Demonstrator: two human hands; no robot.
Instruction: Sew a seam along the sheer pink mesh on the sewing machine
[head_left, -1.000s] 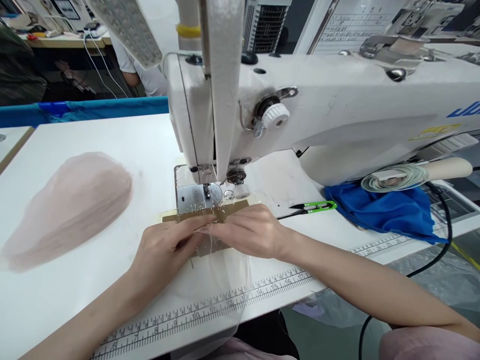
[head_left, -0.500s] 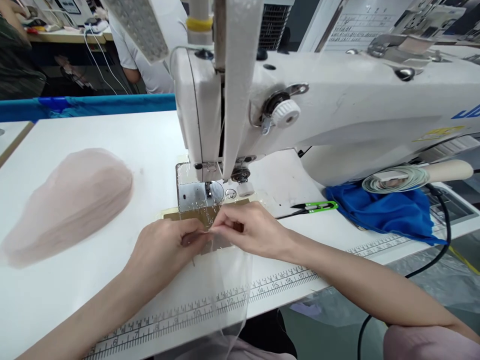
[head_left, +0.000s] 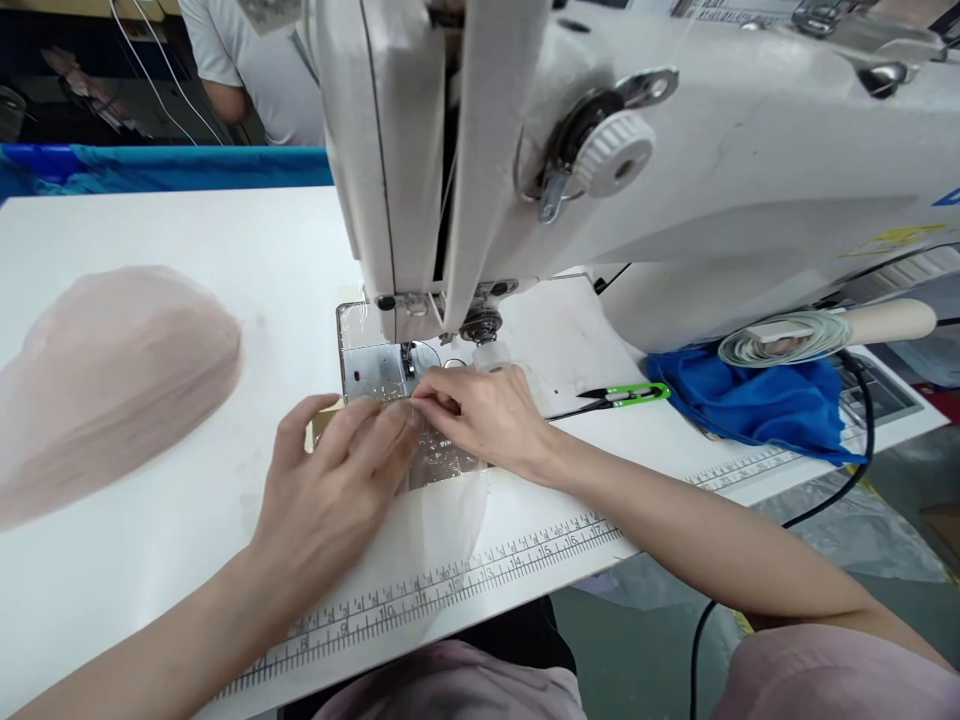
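My left hand (head_left: 330, 490) lay flat on the sheer white fabric (head_left: 442, 515), fingers spread and pressing it down onto the counter (head_left: 150, 560), the fingertips reaching toward the metal needle plate (head_left: 367, 370). My right hand (head_left: 487, 415) sat just beside it, its grip pinched on the fabric's front edge between thumb and forefinger, right in front of the presser foot (head_left: 409, 362). The fingertips of the two hands were almost touching there. The fabric ran from under my hands back toward me, over the printed ruler strip (head_left: 480, 575) along the counter's near edge, and a tan strip (head_left: 321, 425) showed from beneath my left fingers; how far the fabric went under the foot I could not tell.

The white sewing machine (head_left: 675, 180) stood over my hands, its tension dial (head_left: 611, 155) facing me. To my right, green-handled thread snips (head_left: 626, 395) lay on the counter, near a crumpled blue cloth (head_left: 757, 405) with a coil of pale tape (head_left: 780, 340) resting above it. Well to my left lay a mound of pinkish sheer netting (head_left: 112, 375). A black cable (head_left: 847, 480) hung off the counter's right end. Behind the counter stood another person in a white shirt (head_left: 247, 60).
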